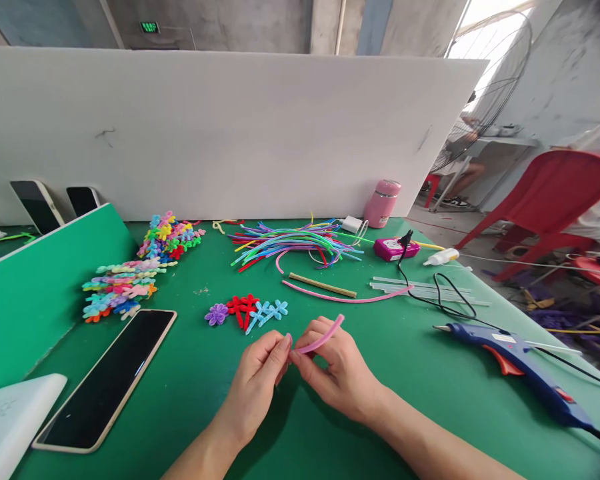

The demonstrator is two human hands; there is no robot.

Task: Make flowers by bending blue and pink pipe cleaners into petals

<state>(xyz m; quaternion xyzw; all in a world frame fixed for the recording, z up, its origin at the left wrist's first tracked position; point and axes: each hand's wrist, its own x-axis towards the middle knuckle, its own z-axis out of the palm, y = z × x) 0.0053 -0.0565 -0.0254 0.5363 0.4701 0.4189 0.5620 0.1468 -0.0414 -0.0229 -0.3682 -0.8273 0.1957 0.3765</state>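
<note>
Left hand [255,381] and right hand [341,375] are held close, fingertips [283,345] pinched on a pink stem [325,338] above the green table [190,373], apparently for control. Flower pieces [250,304] are laid just beyond, presumably for reach.

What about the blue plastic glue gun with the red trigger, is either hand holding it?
No, the glue gun lies on the green tabletop, while the left hand and right hand pinch a pink fuzzy stem.

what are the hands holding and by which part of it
A pink pipe cleaner, pinched by the left hand and right hand, apparently near one end; the other end sticks out free.
</note>
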